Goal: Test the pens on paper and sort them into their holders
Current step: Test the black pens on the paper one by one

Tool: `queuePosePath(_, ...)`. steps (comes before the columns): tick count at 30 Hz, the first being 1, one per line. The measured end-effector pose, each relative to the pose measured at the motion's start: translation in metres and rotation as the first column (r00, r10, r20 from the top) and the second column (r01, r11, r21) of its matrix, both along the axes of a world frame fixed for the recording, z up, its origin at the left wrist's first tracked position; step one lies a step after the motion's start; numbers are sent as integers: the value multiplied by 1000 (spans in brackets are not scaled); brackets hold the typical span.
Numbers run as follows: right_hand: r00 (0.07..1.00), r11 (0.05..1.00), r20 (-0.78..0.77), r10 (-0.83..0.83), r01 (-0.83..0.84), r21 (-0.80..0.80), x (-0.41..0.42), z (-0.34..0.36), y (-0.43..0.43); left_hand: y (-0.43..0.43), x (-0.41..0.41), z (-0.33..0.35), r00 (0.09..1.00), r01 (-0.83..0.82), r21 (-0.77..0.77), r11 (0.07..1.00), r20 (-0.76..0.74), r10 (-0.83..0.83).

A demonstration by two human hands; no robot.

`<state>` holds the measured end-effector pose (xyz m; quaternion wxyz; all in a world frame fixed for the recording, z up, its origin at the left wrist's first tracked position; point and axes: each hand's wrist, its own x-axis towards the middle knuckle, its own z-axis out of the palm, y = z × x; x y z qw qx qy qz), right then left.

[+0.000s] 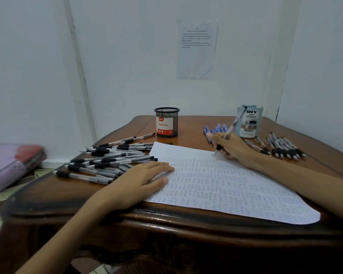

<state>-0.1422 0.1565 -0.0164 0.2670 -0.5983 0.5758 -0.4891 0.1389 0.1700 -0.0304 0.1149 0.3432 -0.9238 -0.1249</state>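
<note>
Presently pinched at its rubber grip [219, 148] by right hand [233, 148] — pen [233, 125], likely light, stiff, slick-barrelled, tip on paper [226, 186] — left hand [139, 183] flat on it.

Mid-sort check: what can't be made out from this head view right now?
Head view only:
- Insides of mesh cup and organizer: hidden by their own walls.
- Count of blue pens: some behind right hand.
- Whether held pen leaves ink: tip too small.
- Marks on paper, text on wall sheet: too small, blurred.
</note>
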Motion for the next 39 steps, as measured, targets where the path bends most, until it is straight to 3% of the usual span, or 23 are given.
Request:
queuePosePath(2, 996, 1000, 93, -16, 15, 14, 0, 5, 2, 1, 0, 1, 1000, -5, -3, 1000, 5, 5)
queuePosePath(9, 998, 999, 60, -13, 15, -36, 0, 10, 8, 2, 0, 2, 1000, 0, -7, 1000, 12, 0)
queuePosePath(20, 927, 984, 365, 86, -137, 117, 2, 15, 5, 0, 0, 1, 1000, -3, -5, 1000, 13, 3)
queuePosePath(26, 964, 979, 228, 141, -170, 116, 6, 11, 5, -1, 1, 0, 1000, -5, -5, 1000, 12, 5)
queuePosePath(39, 971, 971, 122, 204, -217, 100, 10, 9, 10, -3, 2, -2, 1000, 11, 8, 1000, -18, -11)
